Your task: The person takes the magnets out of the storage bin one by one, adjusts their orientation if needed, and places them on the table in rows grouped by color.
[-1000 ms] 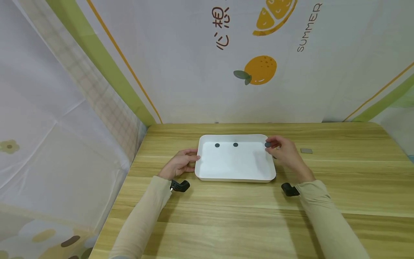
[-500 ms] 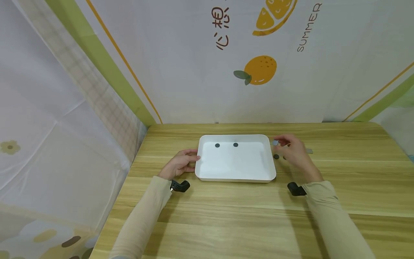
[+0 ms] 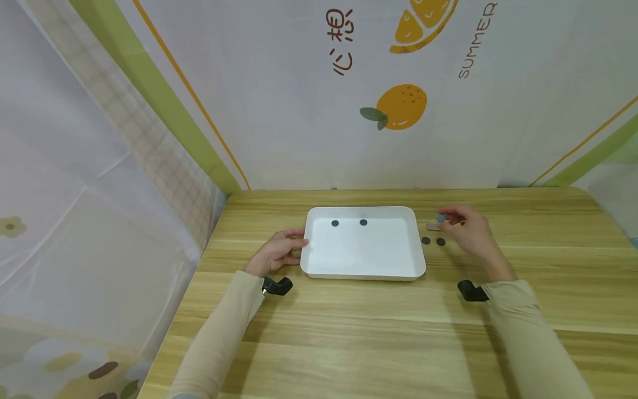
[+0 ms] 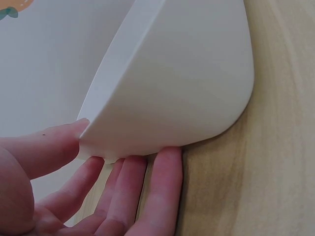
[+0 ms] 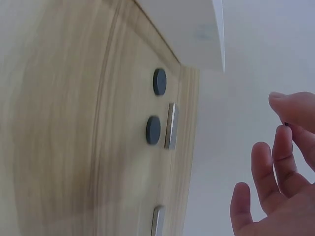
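In the head view a white rectangular tray (image 3: 363,249) lies on the table, with two dark round discs, one at left (image 3: 335,223) and one nearer the middle (image 3: 363,222), by its far wall. My left hand (image 3: 277,252) holds the tray's left side. In the left wrist view the thumb (image 4: 54,145) is on the rim and the fingertips touch the wall's lower part. Right of the tray, my right hand (image 3: 468,230) pinches a small round disc (image 3: 441,218) above the table between thumb and fingers. The fingers almost hide that disc in the right wrist view.
Two more dark discs, the nearer (image 5: 153,130) and the farther (image 5: 159,81), lie on the table right of the tray. A flat grey rectangular piece (image 5: 172,126) lies beside them, and another such piece (image 5: 157,221) farther along. A printed curtain (image 3: 299,111) hangs behind the table.
My right hand has moved right, from the tray's far right corner to over the table, carrying the disc. Two discs and a grey piece have come into view. The left hand stays put.
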The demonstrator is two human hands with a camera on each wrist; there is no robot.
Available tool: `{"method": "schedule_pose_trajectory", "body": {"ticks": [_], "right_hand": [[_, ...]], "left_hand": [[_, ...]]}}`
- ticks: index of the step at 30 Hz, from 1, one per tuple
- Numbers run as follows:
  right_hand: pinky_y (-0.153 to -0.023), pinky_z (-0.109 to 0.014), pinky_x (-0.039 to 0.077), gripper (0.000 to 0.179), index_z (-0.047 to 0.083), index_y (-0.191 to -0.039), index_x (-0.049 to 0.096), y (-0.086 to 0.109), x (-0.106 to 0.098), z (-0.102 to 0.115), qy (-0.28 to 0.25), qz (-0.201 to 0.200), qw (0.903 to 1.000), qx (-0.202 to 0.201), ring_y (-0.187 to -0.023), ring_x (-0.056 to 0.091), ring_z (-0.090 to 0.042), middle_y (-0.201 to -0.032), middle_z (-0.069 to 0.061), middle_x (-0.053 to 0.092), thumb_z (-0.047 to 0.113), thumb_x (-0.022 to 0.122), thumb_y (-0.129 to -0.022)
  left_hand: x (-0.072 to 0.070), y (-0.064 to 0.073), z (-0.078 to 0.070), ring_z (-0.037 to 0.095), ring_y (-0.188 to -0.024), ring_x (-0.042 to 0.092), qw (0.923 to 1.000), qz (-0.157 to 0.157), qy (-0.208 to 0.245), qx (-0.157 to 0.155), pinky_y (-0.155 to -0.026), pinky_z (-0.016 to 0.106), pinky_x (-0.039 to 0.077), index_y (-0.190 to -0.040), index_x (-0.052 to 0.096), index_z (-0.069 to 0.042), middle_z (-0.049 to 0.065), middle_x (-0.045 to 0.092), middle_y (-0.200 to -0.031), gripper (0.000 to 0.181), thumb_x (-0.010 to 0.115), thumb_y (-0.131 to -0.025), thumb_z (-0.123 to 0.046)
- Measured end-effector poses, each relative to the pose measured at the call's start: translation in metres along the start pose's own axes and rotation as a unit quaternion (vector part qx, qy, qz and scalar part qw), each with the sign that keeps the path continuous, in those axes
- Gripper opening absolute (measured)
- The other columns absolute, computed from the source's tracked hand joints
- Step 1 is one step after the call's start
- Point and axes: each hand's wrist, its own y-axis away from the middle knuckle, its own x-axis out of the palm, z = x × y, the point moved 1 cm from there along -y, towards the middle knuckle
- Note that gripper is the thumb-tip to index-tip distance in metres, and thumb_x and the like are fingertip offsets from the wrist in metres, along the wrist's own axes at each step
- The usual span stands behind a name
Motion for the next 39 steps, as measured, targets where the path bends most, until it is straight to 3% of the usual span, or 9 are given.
{"method": "schedule_pose_trajectory", "body": {"ticks": [6,15,26,33,39], "right_hand": [[-0.064,-0.018,0.041,0.035,-0.001,-0.12,0.063,0.003,-0.01,-0.006,0.013,0.005,0.9999,-0.002,-0.08,0.045,0.008,-0.103,-0.02,0.064,0.018,0.067,-0.091],[-0.066,-0.013,0.04,0.036,-0.002,-0.12,0.063,0.008,-0.018,-0.017,0.028,0.004,0.9995,0.012,-0.077,0.044,0.011,-0.104,-0.022,0.065,0.018,0.068,-0.09],[-0.065,-0.017,0.042,0.033,-0.003,-0.116,0.064,0.011,-0.021,-0.027,0.047,0.021,0.9984,0.02,-0.074,0.045,0.009,-0.101,-0.022,0.066,0.017,0.067,-0.091],[-0.068,-0.023,0.045,0.03,-0.005,-0.113,0.064,0.013,-0.02,-0.03,0.053,0.064,0.9957,0.041,-0.084,0.057,-0.019,-0.099,-0.021,0.065,0.015,0.068,-0.09],[-0.07,-0.025,0.045,0.029,-0.008,-0.112,0.064,0.014,-0.016,-0.036,0.057,0.094,0.9923,0.056,-0.086,0.059,-0.023,-0.096,-0.019,0.065,0.01,0.066,-0.089]], "left_hand": [[0.0,-0.001,0.0,0.018,-0.096,0.063,1.0,-0.008,0.002,-0.004,-0.078,0.037,0.056,-0.145,0.038,-0.004,0.016,0.053,-0.132,0.054,0.058,-0.095,-0.009],[0.001,-0.001,0.0,0.018,-0.097,0.062,0.9999,-0.009,0.0,-0.006,-0.077,0.036,0.056,-0.144,0.038,-0.005,0.015,0.053,-0.132,0.054,0.059,-0.095,-0.009],[0.0,0.0,0.0,0.017,-0.095,0.063,1.0,-0.006,0.003,-0.006,-0.076,0.034,0.056,-0.145,0.037,-0.004,0.017,0.051,-0.133,0.055,0.059,-0.095,-0.009],[0.0,-0.001,0.0,0.018,-0.095,0.063,1.0,-0.007,0.002,-0.006,-0.077,0.036,0.056,-0.145,0.037,-0.004,0.017,0.052,-0.133,0.054,0.058,-0.095,-0.008],[0.0,-0.001,0.0,0.018,-0.096,0.063,0.9999,-0.014,0.0,-0.01,-0.077,0.037,0.056,-0.143,0.04,-0.006,0.014,0.054,-0.13,0.052,0.059,-0.095,-0.009]]}}
